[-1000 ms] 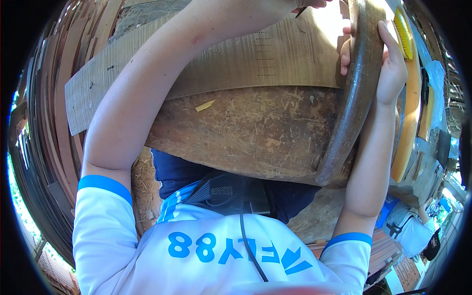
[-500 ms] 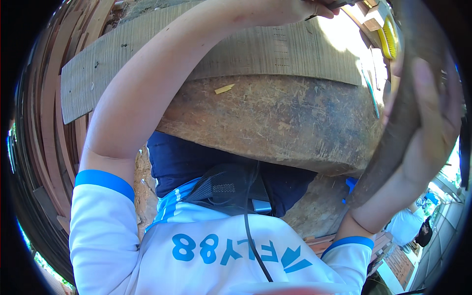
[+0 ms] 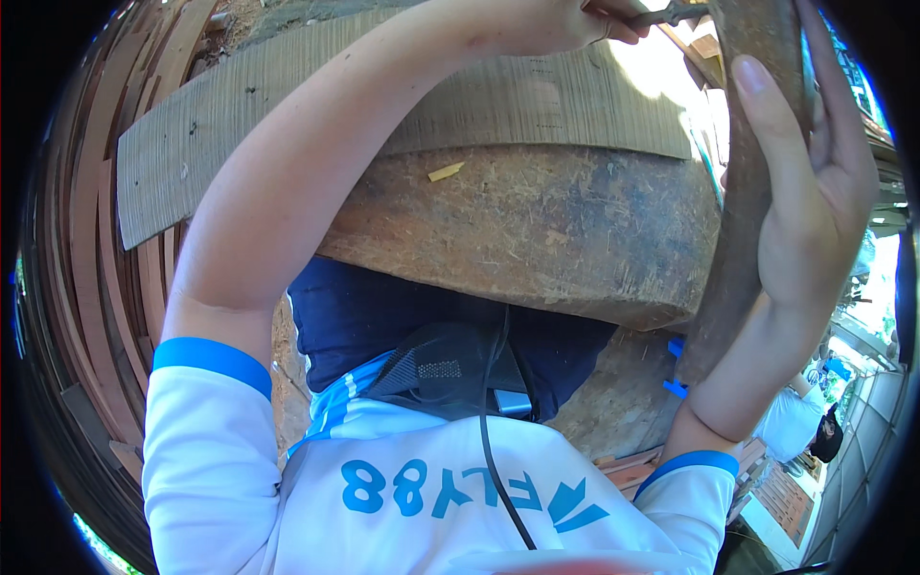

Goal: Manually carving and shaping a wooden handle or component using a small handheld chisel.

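My left hand is at the top of the view, its fingers closed round a narrow dark tool; the kind of tool is not clear. The tool's far end reaches the upper part of a long brown wooden board. That board stands tilted up on the right side, running from near my right elbow to the upper edge. My right hand grips it, thumb along the near face and the other fingers round the far edge, partly hidden.
A worn wooden bench top lies before me, with a ridged grey-brown sheet across its far side. A small yellow wood chip rests on the bench. Stacked planks line the left. A person in white is at the far right.
The board and my right hand have shifted left and stand steadier, no longer blurred. The dark tool in my left hand now meets the board. The yellow brush is now out of sight.
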A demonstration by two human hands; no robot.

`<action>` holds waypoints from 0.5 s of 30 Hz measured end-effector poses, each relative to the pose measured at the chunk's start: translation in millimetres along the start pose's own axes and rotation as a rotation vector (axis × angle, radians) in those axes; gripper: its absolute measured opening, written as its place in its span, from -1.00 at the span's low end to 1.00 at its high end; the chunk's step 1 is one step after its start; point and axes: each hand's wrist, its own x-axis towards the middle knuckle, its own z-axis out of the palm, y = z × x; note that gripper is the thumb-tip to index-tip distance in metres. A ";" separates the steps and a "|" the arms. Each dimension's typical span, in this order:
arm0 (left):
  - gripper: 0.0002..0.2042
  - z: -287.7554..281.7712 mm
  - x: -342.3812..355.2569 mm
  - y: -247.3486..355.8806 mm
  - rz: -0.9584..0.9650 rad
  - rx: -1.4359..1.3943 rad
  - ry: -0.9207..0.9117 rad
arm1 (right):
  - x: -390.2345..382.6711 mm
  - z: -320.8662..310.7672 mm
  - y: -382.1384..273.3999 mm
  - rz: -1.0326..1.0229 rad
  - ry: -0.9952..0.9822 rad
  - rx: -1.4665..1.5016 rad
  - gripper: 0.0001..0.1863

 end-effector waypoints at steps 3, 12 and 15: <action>-0.87 -2.4 0.7 4.7 -0.046 -0.087 -0.026 | 4.3 0.7 -2.2 -0.004 0.005 -0.039 -0.42; -0.85 -7.7 6.8 10.9 -0.264 -0.091 0.005 | 24.8 9.7 16.4 -0.034 0.013 -0.017 -0.43; -0.83 0.0 6.3 6.5 -0.247 -0.145 0.082 | 60.4 -18.8 86.4 -0.040 0.018 0.006 -0.43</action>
